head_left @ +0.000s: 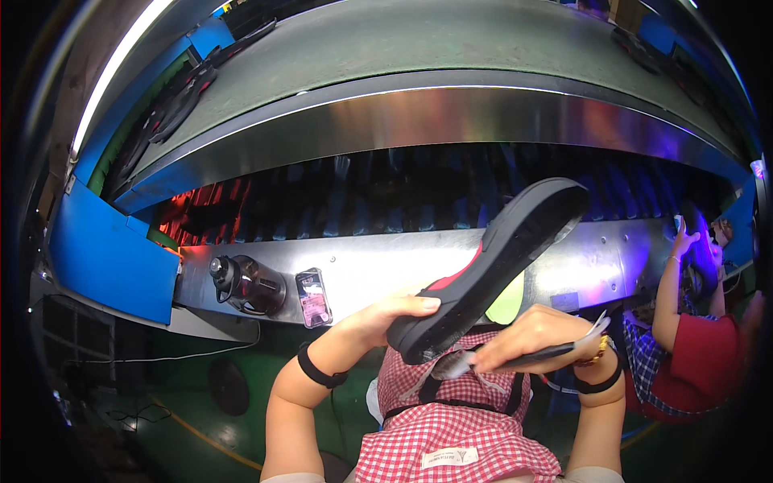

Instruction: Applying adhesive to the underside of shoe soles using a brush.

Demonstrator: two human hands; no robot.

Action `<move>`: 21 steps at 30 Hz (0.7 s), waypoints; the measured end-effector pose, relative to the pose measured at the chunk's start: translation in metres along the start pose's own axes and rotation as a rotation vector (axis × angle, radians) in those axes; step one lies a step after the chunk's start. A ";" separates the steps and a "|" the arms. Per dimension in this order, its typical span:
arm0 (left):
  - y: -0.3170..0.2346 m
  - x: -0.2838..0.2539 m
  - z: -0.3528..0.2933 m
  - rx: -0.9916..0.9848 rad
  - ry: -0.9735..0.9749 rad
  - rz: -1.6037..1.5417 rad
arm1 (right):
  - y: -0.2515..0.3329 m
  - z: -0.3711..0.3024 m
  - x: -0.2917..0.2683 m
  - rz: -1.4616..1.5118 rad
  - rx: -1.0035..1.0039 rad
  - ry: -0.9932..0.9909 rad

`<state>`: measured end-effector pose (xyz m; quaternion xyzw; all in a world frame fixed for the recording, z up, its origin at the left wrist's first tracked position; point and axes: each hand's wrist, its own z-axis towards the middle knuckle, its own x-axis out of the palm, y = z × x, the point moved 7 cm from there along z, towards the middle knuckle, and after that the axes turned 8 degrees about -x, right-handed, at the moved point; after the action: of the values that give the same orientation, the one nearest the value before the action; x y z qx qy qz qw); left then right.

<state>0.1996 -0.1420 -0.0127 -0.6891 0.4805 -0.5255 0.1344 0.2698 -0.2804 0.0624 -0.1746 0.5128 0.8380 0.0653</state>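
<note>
A dark grey shoe sole (515,249) with a pinkish-red part along one side is tilted up in front of me. My left hand (394,315) grips its near end, thumb pressed on the edge. In my right hand (538,338) is a brush (551,354) with a dark handle, its pale bristles close to the sole's near end; I cannot tell whether they touch. Behind the sole a light green round thing (507,299) shows in part on the metal ledge.
On the metal ledge (378,262) stand a dark bottle (248,285) and a phone (313,299). Beyond the ledge runs a wide green conveyor belt (451,44) with dark shoe parts at its left. A co-worker in red (704,362) works at the right, holding a shoe.
</note>
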 end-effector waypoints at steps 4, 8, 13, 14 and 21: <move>0.005 0.004 -0.003 -0.003 0.133 -0.104 | 0.005 -0.003 -0.008 -0.011 0.003 0.004; 0.015 -0.005 -0.002 -0.053 0.089 -0.003 | 0.004 -0.005 -0.007 -0.194 0.058 0.127; 0.014 -0.010 -0.009 -0.058 0.072 -0.072 | 0.005 -0.006 -0.020 -0.190 0.093 -0.049; 0.011 -0.009 -0.011 -0.015 0.087 -0.011 | 0.003 -0.006 -0.016 -0.157 0.100 -0.014; 0.009 -0.016 -0.023 0.004 0.033 -0.095 | 0.007 -0.016 -0.027 -0.245 0.029 -0.226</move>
<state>0.1756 -0.1267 -0.0192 -0.7021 0.4485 -0.5435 0.1026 0.2969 -0.2960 0.0710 -0.1398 0.4892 0.8305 0.2269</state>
